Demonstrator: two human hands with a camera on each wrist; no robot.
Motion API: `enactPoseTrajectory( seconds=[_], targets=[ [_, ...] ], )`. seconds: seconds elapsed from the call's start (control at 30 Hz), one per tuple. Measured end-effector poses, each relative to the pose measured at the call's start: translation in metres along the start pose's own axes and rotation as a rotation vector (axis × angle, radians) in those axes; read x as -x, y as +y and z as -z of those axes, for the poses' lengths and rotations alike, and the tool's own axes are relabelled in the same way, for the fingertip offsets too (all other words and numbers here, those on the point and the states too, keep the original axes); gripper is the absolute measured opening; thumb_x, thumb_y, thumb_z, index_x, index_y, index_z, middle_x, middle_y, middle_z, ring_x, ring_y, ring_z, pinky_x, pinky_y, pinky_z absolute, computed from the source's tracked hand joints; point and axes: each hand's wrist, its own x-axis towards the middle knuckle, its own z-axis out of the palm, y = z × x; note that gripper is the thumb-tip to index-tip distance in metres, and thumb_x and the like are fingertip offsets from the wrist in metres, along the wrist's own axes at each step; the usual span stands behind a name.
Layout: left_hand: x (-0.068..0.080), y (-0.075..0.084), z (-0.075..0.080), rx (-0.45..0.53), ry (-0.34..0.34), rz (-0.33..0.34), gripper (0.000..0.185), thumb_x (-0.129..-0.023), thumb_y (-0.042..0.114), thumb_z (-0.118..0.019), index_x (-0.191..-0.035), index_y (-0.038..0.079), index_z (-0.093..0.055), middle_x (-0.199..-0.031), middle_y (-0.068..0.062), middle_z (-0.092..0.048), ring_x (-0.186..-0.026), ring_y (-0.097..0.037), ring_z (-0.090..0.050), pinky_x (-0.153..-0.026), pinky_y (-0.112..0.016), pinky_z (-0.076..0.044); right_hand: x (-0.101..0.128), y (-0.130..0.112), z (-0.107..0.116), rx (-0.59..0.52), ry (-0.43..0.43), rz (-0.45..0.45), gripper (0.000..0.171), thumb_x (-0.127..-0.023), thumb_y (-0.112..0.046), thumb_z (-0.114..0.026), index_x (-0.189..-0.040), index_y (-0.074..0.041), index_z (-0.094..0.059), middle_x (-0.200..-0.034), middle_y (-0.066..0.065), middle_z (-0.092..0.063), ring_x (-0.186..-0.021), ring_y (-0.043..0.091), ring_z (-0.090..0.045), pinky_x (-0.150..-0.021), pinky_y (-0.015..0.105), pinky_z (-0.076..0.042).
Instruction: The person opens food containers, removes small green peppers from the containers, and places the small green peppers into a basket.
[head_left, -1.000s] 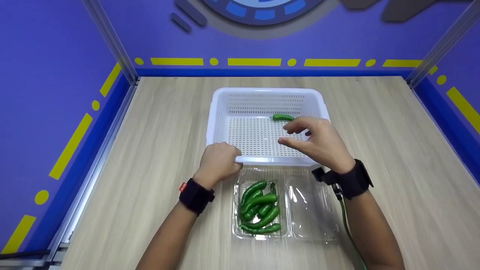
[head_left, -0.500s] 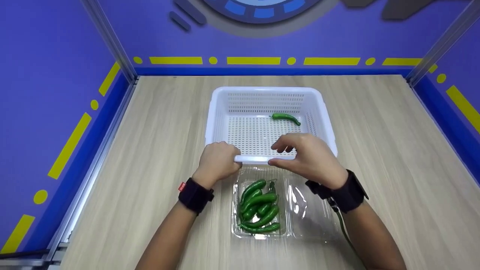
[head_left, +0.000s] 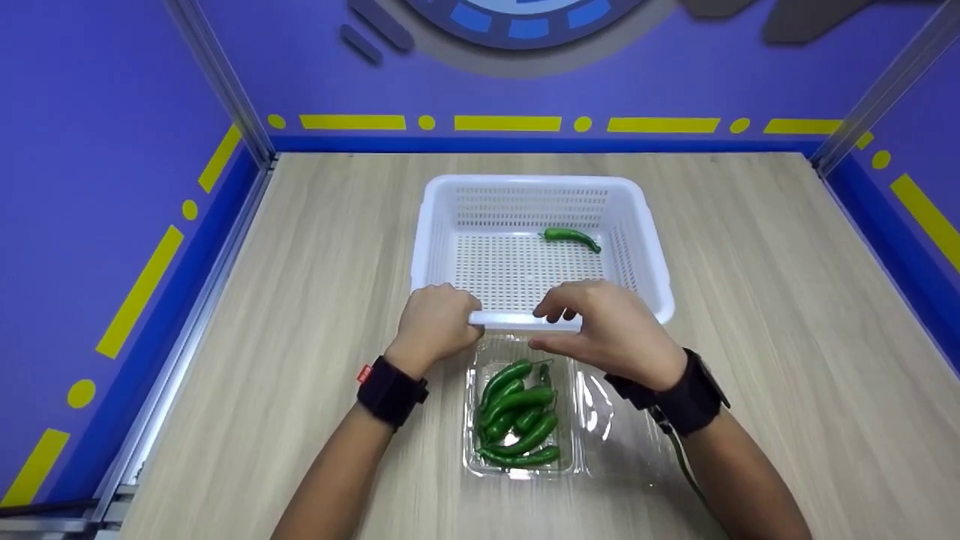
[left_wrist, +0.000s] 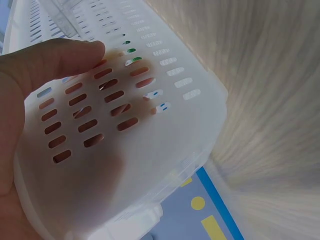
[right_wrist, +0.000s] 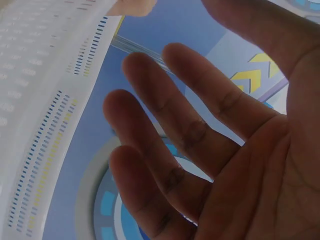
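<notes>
My left hand [head_left: 437, 321] is clamped on the white basket's [head_left: 450, 217] near rim, right hand [head_left: 611, 330] empty, fingers loose above the peppers tray [head_left: 517, 409] at the tabletop's near edge; between picks, next I'd pinch 1 pepper.

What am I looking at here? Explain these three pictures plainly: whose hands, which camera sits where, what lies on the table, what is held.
No machine here: a person works with bare hands and wears three cameras. The wide picture comes from the head, looking down at a wooden table. The other two come from the wrists, so they show only close, partial views. On the table stands a white perforated basket with one green chili inside. In front of it lies an open clear plastic tray holding a pile of green chilies. The left hand grips the basket's near rim. The right hand hovers over that rim with fingers relaxed, holding nothing; its wrist view shows an empty palm.
</notes>
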Motion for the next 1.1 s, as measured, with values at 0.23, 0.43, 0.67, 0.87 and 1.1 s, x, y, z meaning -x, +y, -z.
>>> enactPoseTrajectory(
  seconds=[0.23, 0.43, 0.67, 0.87, 1.1],
  targets=[
    [0.0, -0.001, -0.001, 0.006, 0.007, -0.005, 0.034, -0.081, 0.026, -0.07, -0.057, 0.021, -0.046, -0.056, 0.008, -0.044, -0.053, -0.017, -0.047, -0.049, -0.039, -0.046, 0.001, -0.004, -0.007, 0.035, -0.104, 0.023, 0.027, -0.079, -0.04, -0.084, -0.097, -0.023, -0.074, -0.086, -0.014, -0.07, -0.079, 0.008, -0.065, -0.072, 0.032, -0.052],
    [0.0, -0.001, -0.001, 0.016, -0.009, -0.006, 0.034, -0.081, 0.025, -0.07, -0.057, 0.02, -0.048, -0.056, 0.007, -0.044, -0.054, -0.018, -0.049, -0.05, -0.039, -0.047, 0.003, -0.005, -0.013, 0.037, -0.275, 0.094, 0.026, -0.081, -0.038, -0.082, -0.101, -0.024, -0.075, -0.097, -0.011, -0.074, -0.089, 0.009, -0.069, -0.079, 0.032, -0.055],
    [0.001, -0.001, -0.001, 0.002, 0.015, -0.013, 0.032, -0.081, 0.026, -0.07, -0.057, 0.02, -0.051, -0.056, 0.006, -0.048, -0.054, -0.019, -0.051, -0.051, -0.04, -0.048, 0.002, -0.004, -0.018, 0.028, -0.347, 0.108, 0.025, -0.083, -0.039, -0.08, -0.102, -0.024, -0.075, -0.098, -0.008, -0.075, -0.091, 0.013, -0.071, -0.079, 0.033, -0.055],
    [0.001, -0.001, -0.001, 0.003, 0.02, -0.016, 0.035, -0.082, 0.026, -0.07, -0.056, 0.021, -0.048, -0.056, 0.007, -0.046, -0.053, -0.017, -0.048, -0.05, -0.039, -0.047, 0.003, -0.005, -0.023, 0.037, -0.364, 0.123, 0.028, -0.081, -0.037, -0.083, -0.102, -0.022, -0.074, -0.097, -0.009, -0.074, -0.091, 0.013, -0.072, -0.08, 0.034, -0.056],
    [0.001, -0.001, -0.002, -0.01, 0.036, -0.015, 0.033, -0.079, 0.025, -0.068, -0.056, 0.021, -0.045, -0.056, 0.008, -0.044, -0.052, -0.017, -0.047, -0.048, -0.041, -0.047, 0.003, -0.006, -0.036, 0.046, -0.451, 0.121, 0.039, -0.075, -0.032, -0.085, -0.109, -0.019, -0.072, -0.104, -0.003, -0.075, -0.094, 0.019, -0.072, -0.081, 0.037, -0.056]
  ],
)
